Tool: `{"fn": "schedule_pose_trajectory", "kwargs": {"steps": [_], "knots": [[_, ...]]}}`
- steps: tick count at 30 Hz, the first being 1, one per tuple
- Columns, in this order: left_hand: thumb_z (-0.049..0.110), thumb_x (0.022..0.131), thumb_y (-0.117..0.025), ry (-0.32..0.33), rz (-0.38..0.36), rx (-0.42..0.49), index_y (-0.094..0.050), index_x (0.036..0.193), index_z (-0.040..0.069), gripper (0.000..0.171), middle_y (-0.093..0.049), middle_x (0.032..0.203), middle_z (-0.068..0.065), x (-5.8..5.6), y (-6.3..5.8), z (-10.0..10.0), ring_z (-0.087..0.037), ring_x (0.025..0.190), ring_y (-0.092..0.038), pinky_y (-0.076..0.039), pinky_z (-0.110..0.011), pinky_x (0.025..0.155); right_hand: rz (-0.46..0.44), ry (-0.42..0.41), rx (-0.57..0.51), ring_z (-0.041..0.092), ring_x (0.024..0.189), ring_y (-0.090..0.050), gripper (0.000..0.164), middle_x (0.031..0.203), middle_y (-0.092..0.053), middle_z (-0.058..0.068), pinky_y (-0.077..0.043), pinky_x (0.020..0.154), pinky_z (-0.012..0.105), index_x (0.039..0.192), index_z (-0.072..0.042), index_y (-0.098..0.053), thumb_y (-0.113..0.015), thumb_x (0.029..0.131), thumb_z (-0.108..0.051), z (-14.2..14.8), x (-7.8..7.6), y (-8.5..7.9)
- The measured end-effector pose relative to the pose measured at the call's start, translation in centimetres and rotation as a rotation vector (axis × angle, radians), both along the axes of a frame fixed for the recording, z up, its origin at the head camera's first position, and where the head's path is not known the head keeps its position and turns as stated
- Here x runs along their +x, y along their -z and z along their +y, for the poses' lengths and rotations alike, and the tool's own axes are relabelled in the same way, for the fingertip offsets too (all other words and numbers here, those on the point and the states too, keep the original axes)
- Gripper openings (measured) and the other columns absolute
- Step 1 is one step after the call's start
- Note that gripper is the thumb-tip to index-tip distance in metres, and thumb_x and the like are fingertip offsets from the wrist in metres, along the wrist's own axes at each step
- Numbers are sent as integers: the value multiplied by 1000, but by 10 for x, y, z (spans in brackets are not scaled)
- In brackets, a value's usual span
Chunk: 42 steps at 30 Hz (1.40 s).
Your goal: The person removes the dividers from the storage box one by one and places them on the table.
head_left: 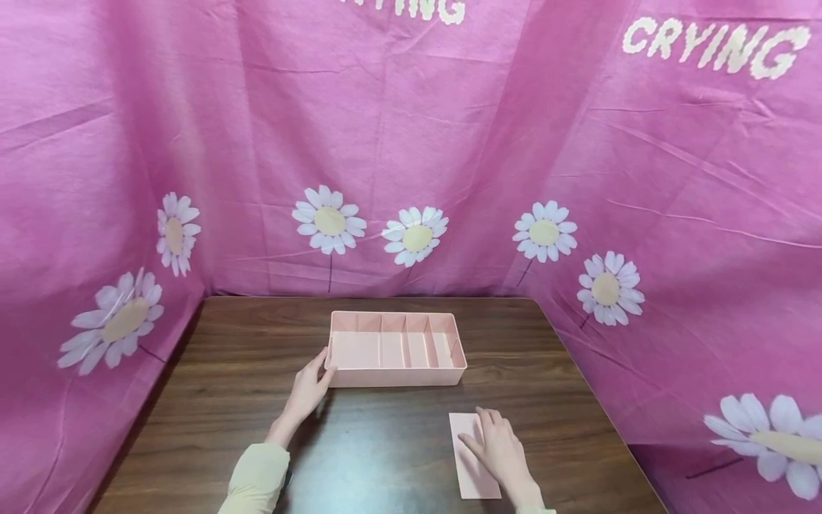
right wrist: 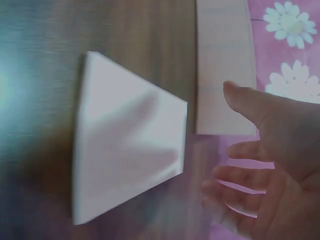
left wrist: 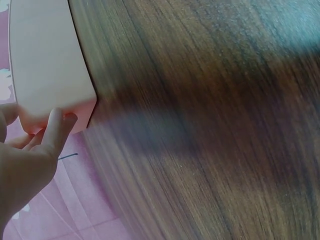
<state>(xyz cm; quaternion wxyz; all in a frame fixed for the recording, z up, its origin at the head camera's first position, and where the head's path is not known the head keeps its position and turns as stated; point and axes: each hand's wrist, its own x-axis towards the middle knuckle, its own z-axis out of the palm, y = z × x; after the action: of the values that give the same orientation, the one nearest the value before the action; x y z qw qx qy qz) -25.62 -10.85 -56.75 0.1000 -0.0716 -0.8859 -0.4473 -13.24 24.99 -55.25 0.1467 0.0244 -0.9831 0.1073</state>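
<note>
A pale pink divided organizer box [head_left: 392, 378] stands on the wooden table, its dividers forming several compartments with nothing in them. My left hand [head_left: 308, 387] holds it at the near left corner, the thumb on the front wall and the fingers along the left end. In the left wrist view, that hand [left wrist: 35, 155] grips the box's end [left wrist: 55, 65]. Closer to me on the right lies a flat pale pink rectangular piece [head_left: 474, 475]. Over its right side is my right hand [head_left: 503, 450], fingers spread and loosely bent. The right wrist view shows this hand [right wrist: 270, 165] apart from the piece [right wrist: 125, 120], casting a shadow on it.
The dark wood-grain table [head_left: 379, 442] reflects light near its front. A pink cloth [head_left: 398, 128] with printed daisies and lettering hangs behind it and along both sides.
</note>
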Motion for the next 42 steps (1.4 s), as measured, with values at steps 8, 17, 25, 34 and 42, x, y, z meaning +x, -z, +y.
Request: {"fn": "schedule_pose_trajectory", "kwargs": {"steps": [8, 17, 25, 34, 42], "knots": [[17, 92, -58, 12, -24, 9, -42, 137, -5, 53, -50, 135, -26, 0, -3, -1, -36, 109, -62, -46, -48, 98, -11, 4, -55, 35, 103, -60, 61, 115, -62, 18, -54, 76, 50, 123, -2, -57, -72, 78, -41, -9, -41, -22], [17, 92, -58, 7, -4, 3, -43, 136, -5, 52, -50, 136, -25, 0, -3, -2, -37, 120, -54, -42, -49, 102, 74, -54, -87, 35, 97, -62, 56, 109, -63, 17, -53, 71, 51, 120, -2, -58, -72, 79, -37, -29, -86, -43], [16, 91, -59, 6, 20, 13, -45, 135, -5, 51, -52, 133, -25, 0, -1, -2, -36, 112, -60, -47, -47, 96, 107, -157, -122, 36, 100, -62, 52, 111, -64, 18, -53, 74, 51, 118, -2, -59, -71, 79, -34, -67, -122, -52], [15, 92, -59, 23, 10, 23, -45, 135, -5, 50, -53, 133, -25, 0, 1, -2, -34, 114, -59, -47, -45, 96, 46, -236, -142, 31, 96, -64, 45, 106, -66, 16, -53, 80, 44, 115, -2, -60, -68, 83, -32, -112, -150, -49], [14, 91, -59, 2, 34, 33, -46, 134, -5, 49, -55, 130, -24, 2, 4, 0, -32, 103, -65, -50, -45, 91, 6, -289, -188, 25, 72, -63, 29, 87, -67, 14, -52, 62, 37, 95, -3, -60, -68, 83, -27, -135, -167, -38]]}}
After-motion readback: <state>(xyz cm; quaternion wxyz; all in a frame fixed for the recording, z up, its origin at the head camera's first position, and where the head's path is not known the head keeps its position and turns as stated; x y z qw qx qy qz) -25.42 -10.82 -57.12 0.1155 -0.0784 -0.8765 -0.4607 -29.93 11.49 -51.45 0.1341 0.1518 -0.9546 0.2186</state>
